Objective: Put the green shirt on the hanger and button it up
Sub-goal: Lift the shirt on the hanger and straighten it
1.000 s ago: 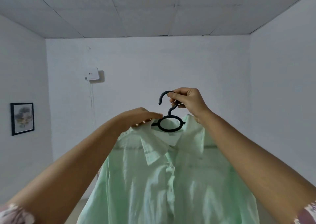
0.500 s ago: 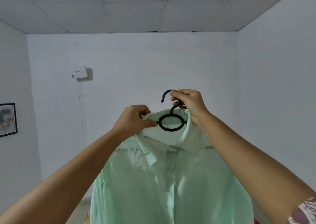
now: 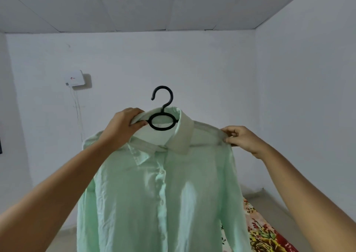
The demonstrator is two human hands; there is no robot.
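Head view shows the green shirt (image 3: 192, 203) hanging on the black hanger (image 3: 163, 113), held up in the air before you. Your left hand (image 3: 123, 128) grips the collar (image 3: 185, 134) just beside the hanger's ring, and your right hand (image 3: 244, 138) pinches the shoulder seam. The cloth looks light, thin and soft, so it may slide. Take it at the stiffer collar or the placket (image 3: 160, 194).
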